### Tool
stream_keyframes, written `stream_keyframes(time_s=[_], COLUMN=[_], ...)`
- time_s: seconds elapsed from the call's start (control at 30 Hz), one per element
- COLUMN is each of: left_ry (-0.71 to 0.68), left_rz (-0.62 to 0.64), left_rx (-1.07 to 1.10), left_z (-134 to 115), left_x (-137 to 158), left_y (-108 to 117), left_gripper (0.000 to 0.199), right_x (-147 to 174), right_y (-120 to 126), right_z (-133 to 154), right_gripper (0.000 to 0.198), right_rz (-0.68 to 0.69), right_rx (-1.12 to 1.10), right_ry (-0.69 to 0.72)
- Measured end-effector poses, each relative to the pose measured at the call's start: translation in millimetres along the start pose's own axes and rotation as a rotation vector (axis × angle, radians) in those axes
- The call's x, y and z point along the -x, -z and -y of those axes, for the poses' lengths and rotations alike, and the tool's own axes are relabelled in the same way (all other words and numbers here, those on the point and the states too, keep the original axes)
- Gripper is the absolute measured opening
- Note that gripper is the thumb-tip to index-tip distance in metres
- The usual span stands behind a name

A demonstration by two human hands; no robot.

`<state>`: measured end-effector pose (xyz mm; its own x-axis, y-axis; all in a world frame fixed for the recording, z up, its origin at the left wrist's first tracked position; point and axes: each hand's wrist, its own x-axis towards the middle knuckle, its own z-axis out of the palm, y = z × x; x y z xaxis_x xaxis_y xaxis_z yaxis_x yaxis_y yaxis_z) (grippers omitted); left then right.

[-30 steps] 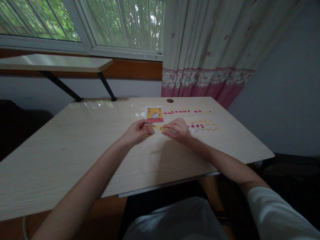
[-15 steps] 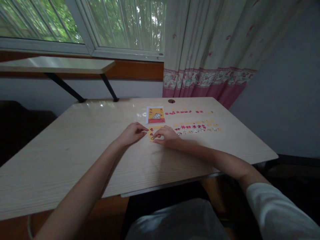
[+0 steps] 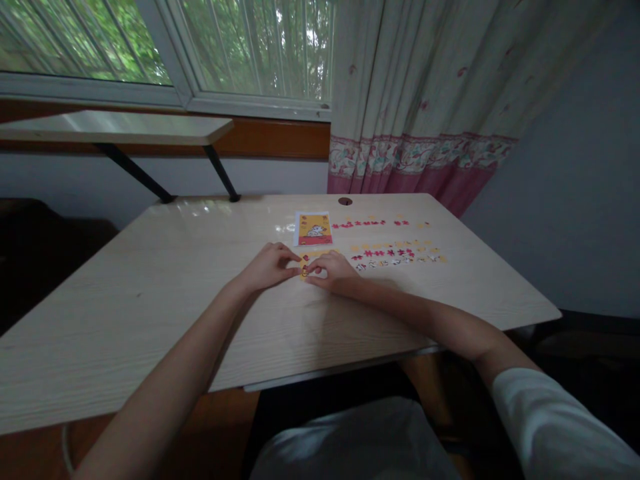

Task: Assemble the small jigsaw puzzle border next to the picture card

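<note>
At the frame's centre, your left hand (image 3: 270,268) and right hand (image 3: 334,271) hold their fingers narrow at a yellow puzzle patch (image 3: 306,258); I can't tell whether they grip anything. I judge it early: little assembled, with rows of loose pieces (image 3: 389,253) unplaced right of centre.

- Bare left hand (image 3: 267,268) and bare right hand (image 3: 336,273), close together at small yellow-and-red jigsaw pieces (image 3: 306,258)
- Rectangular yellow-and-red card (image 3: 313,230) picturing a white animal, just beyond
- Pale wood-grain tabletop (image 3: 175,280) bearing rows of red, yellow and white pieces (image 3: 383,253)
</note>
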<state>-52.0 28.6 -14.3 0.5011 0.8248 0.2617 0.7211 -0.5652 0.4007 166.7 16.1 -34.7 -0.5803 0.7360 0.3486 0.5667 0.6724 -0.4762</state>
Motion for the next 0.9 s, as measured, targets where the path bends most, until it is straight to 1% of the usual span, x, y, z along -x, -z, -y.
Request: stream_keyframes(time_s=[0.17,0.4,0.5,0.6,0.67,0.73,0.9], left_ry=[0.003,0.02,0.03,0.019,0.009,0.004,0.03], left_rz=[0.01,0.033,0.029,0.033,0.027,0.011,-0.004], left_rx=[-0.042,-0.07,-0.09,-0.08,-0.061,-0.053,-0.166], left_z=[0.7,-4.2,-7.2,-9.1,-8.8,-6.8,1.2], left_x=[0.2,0.7,0.8,1.1,1.7,2.6,4.7], left_y=[-1.2,1.5,2.6,3.2,3.7,4.4,4.6], left_gripper=[0.032,0.032,0.029,0.029,0.029,0.029,0.031], right_x=[2.7,14.1,16.1,15.9,15.3,15.1,17.8], right_y=[0.8,4.0,6.5,12.0,20.6,34.4,74.6], right_z=[-0.5,-2.3,0.7,1.8,-1.8,-9.6,-35.2], right_gripper=[0.025,0.017,0.017,0.017,0.018,0.019,0.02], right_rz=[-0.002,0.0,0.003,0.033,0.056,0.073,0.058], right_rx=[0.015,0.092,0.15,0.155,0.147,0.172,0.343], right_ry=[-0.005,0.137,0.167,0.179,0.167,0.125,0.006])
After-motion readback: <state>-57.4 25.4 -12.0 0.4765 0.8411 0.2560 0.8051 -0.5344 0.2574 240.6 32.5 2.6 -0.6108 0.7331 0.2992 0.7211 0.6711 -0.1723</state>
